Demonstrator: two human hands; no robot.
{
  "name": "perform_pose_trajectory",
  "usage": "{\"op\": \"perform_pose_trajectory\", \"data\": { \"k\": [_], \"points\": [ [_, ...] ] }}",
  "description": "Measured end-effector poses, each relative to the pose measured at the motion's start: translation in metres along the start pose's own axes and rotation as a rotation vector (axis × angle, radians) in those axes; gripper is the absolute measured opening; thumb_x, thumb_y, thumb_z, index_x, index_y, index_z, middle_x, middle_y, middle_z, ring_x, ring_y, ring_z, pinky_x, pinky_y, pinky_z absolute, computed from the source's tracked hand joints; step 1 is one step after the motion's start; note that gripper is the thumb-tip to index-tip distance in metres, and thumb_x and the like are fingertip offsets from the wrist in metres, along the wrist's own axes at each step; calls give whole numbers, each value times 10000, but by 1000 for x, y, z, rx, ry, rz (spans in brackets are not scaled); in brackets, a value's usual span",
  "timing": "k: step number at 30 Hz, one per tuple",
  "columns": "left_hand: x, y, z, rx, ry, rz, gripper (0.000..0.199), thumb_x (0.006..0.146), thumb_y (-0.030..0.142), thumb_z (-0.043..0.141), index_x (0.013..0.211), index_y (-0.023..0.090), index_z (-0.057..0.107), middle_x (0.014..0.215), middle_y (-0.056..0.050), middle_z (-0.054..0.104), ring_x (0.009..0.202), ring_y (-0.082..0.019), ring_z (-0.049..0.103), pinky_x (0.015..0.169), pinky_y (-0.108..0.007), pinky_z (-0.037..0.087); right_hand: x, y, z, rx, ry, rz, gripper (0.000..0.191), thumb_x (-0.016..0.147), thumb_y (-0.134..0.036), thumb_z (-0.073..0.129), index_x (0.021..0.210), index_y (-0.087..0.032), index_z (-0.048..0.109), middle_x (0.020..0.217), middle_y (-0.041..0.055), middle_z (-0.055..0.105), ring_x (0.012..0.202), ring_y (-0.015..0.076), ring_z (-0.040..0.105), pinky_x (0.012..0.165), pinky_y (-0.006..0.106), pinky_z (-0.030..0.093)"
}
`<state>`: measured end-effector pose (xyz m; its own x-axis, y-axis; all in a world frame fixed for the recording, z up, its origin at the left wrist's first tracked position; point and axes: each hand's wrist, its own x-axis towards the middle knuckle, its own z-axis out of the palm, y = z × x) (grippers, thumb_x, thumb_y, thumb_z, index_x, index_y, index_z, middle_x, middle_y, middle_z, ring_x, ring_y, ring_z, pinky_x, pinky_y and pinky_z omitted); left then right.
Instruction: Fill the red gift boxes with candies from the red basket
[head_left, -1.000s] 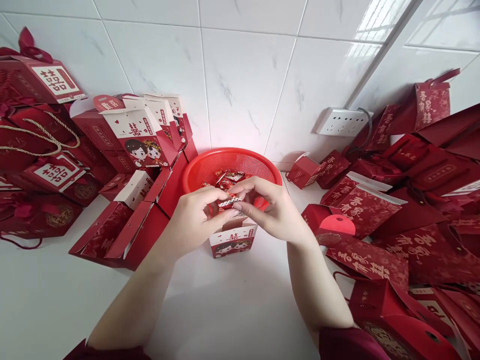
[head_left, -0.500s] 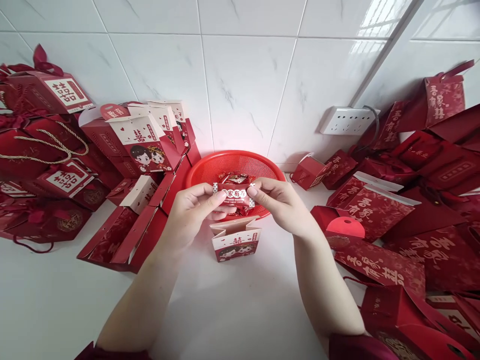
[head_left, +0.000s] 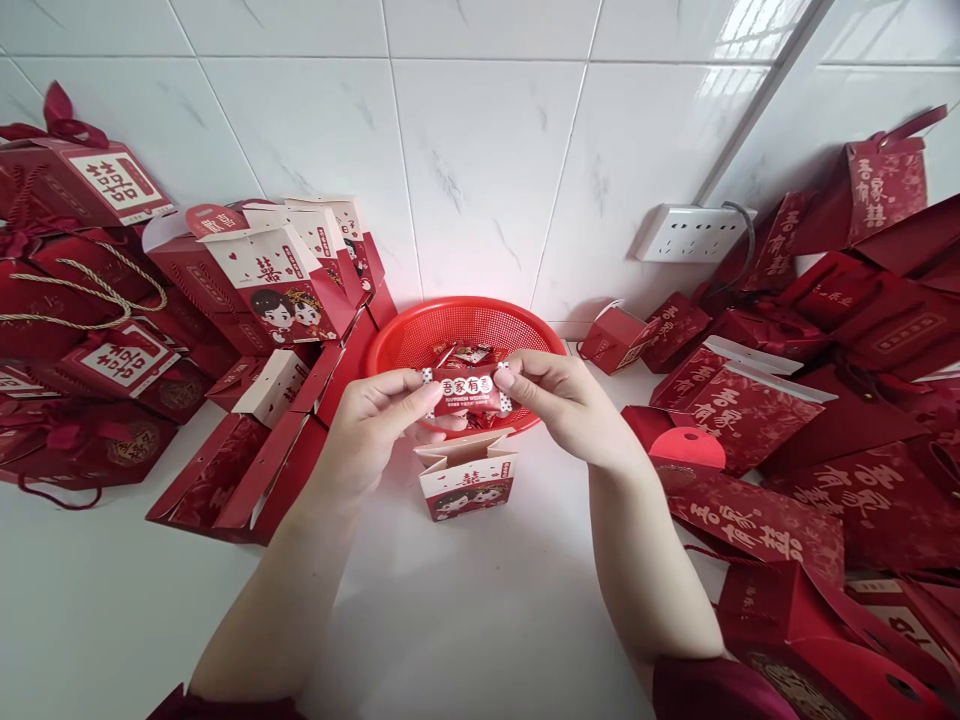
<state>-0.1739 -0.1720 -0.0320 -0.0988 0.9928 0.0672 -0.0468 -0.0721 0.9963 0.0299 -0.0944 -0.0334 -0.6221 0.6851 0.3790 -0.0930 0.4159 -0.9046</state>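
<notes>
A wrapped candy (head_left: 466,390) in red with white lettering is stretched between my two hands. My left hand (head_left: 379,420) pinches its left end between thumb and finger. The right end is pinched by my right hand (head_left: 559,405). Behind the candy stands a red perforated basket (head_left: 405,330) with several wrapped candies (head_left: 471,356) in it, partly hidden by my hands. Just below my hands a small paper gift box (head_left: 469,487) stands upright on the white table, its top open and two cartoon figures printed on its front.
Stacked red gift boxes (head_left: 120,270) with ribbons and cords fill the left side, beside cartoon-print boxes (head_left: 281,285). Many more red boxes (head_left: 757,410) crowd the right. A white power strip (head_left: 690,235) is on the tiled wall (head_left: 480,160).
The view has shifted slightly. My left thumb has moved outward to the candy's end, showing more of its lettering. Both hands keep hold of the candy.
</notes>
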Motion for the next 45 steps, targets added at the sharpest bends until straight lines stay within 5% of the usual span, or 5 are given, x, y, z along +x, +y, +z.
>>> {"op": "perform_pose_trajectory", "data": {
  "k": [16,20,24,31,45],
  "points": [
    [-3,5,-4,262,-11,169,354,909,284,632,570,183,634,371,41,480,455,-112,603,523,-222,541,-5,-1,-4,-12,32,-10,279,950,-404,606,780,-183,612,563,-50,504,501,76,467,475,223,368],
    [-5,5,0,366,73,232,154,882,293,668,844,190,777,650,-21,729,623,-152,705,569,-242,587,-6,1,-8,89,63,8,177,897,-355,691,920,-184,656,626,-28,640,473,86,568,435,217,441],
    [-8,1,1,399,124,431,294,838,237,708,1128,222,753,1106,-63,759,995,-219,726,848,-325,629,-8,-1,-14,80,99,-85,124,889,-265,697,991,-194,702,898,35,713,711,123,683,545,231,540],
    [-14,-1,-3,584,87,645,327,856,120,648,1120,280,757,1056,-1,772,895,-161,732,827,-272,616,-14,-5,-19,25,110,-123,69,918,-217,647,948,-206,708,830,14,685,629,106,663,519,237,533],
    [-13,1,1,582,-6,619,371,887,106,614,1207,275,697,1150,-6,743,1004,-159,715,856,-253,602,-13,-4,-17,-11,106,-150,78,855,-262,729,903,-209,698,819,14,668,556,91,549,472,249,460]
  ]
}}
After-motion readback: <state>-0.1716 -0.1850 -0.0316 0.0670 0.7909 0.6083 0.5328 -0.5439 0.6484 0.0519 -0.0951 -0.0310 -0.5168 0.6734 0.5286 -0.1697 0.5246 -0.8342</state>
